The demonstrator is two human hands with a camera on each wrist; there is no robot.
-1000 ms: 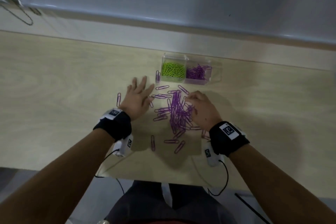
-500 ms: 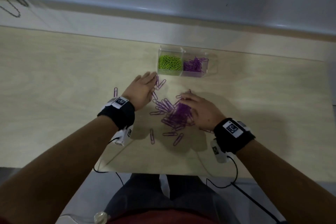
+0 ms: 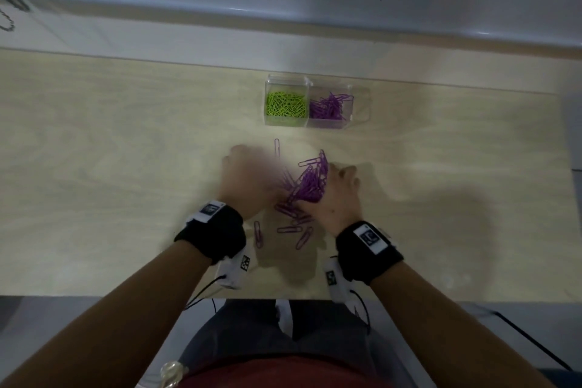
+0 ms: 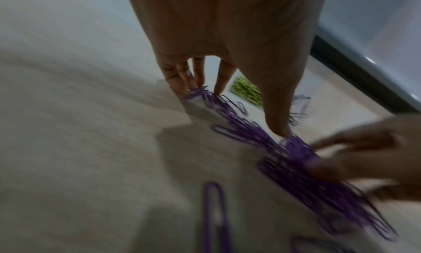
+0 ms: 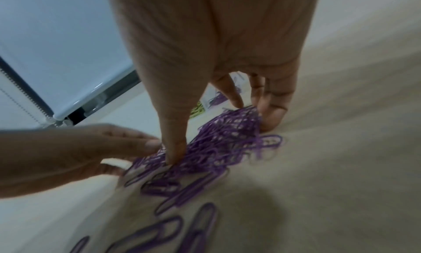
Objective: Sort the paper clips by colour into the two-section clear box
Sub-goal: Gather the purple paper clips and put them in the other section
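One heap of purple paper clips (image 3: 310,183) lies on the worktop (image 3: 126,167) between two hands; about six loose clips (image 3: 303,238) lie nearby. The left hand (image 3: 244,179) and right hand (image 3: 335,198), each with a released grip and fairly straight fingers, press against the heap's sides. Beyond stands one clear box (image 3: 359,104) with two sections, green clips (image 3: 286,105) left, purple right.

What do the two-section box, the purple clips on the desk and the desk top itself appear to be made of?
Two-section box: clear hard plastic, probably; its contents show through the glossy walls.
Purple clips: thin bent wire with a coloured coating, likely vinyl over metal; the metal itself is not visible.
Desk top: pale wood-grain surface, matte; laminate or real veneer cannot be told apart.
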